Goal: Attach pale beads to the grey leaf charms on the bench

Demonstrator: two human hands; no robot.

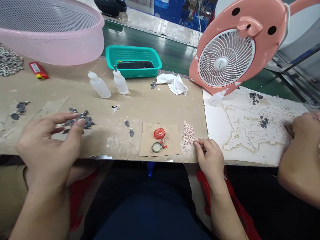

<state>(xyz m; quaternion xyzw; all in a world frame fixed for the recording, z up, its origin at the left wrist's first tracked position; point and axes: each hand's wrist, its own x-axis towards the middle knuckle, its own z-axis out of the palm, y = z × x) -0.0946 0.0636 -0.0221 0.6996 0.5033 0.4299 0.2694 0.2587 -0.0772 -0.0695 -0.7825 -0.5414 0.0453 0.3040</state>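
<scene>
My left hand point(53, 143) hovers at the near side of a small heap of dark grey leaf-shaped pieces point(87, 124). Its thumb and forefinger are apart, with nothing visible between them. My right hand point(211, 156) is closed in a pinch at the right edge of a patch of tiny pinkish beads point(188, 135); whatever is between the fingertips is too small to make out. Between the hands lies a cardboard square point(146, 136) bearing a red bottle cap point(159, 133), an upturned bottle cap point(157, 147) and a few red bits point(163, 146). Two loose grey pieces point(131, 133) lie left of the cardboard.
Two squeeze bottles point(100, 86) stand before a green basket point(133, 74). A pink mesh basket point(75, 50), a red-yellow box point(38, 70) and a white cloth point(173, 83) lie around. An orange fan point(262, 50) stands back right. Another person's hands point(303, 128) work over a printed sheet point(230, 143).
</scene>
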